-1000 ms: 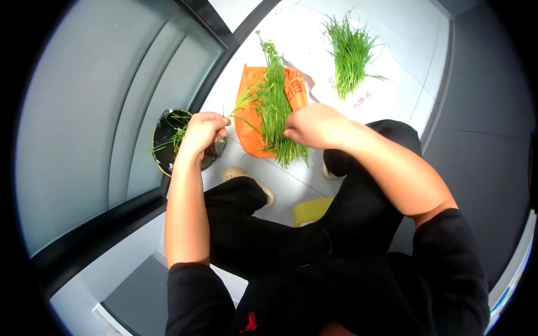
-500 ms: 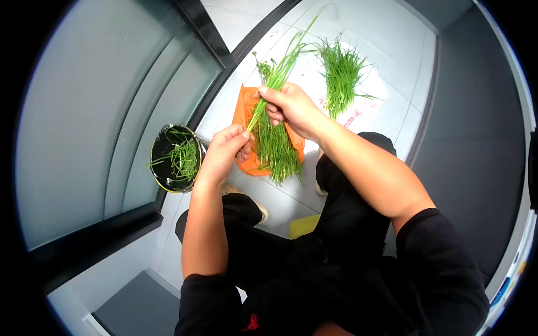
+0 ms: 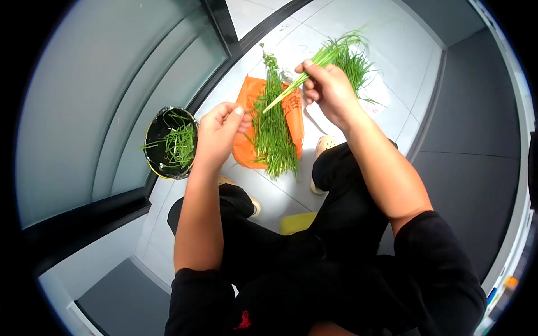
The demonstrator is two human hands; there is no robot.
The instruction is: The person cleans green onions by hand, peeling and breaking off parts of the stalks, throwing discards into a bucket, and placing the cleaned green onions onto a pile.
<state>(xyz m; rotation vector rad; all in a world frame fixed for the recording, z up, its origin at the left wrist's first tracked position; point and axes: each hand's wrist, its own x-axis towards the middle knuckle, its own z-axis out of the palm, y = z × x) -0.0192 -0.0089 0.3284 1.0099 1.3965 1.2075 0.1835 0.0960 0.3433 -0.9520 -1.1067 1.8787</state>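
A slim bunch of garlic chives [image 3: 284,94] is pinched in my right hand [image 3: 330,92], its pale stem ends pointing down and left, its leaf tips up and right. My left hand [image 3: 219,131] is closed, thumb against fingers, apart from the bunch and near the left edge of an orange bag [image 3: 244,150]. A thin green blade shows by its fingertips; whether they grip it is unclear. On the orange bag lies a larger heap of long green stems [image 3: 274,143]. Beyond my right hand, a pile of chives [image 3: 354,66] rests on a white printed bag [image 3: 379,92].
At left stands a black bucket [image 3: 150,147] with green scraps [image 3: 180,144] inside, close to the frosted glass door [image 3: 129,84]. My shoes [image 3: 321,147] are on the tiled floor, either side of a yellow-green object [image 3: 297,224]. A dark panel [image 3: 471,140] runs along the right.
My right hand has carried the bunch up and right, away from my left hand and toward the chive pile. My left hand has let go of the stem ends and moved slightly up and left.
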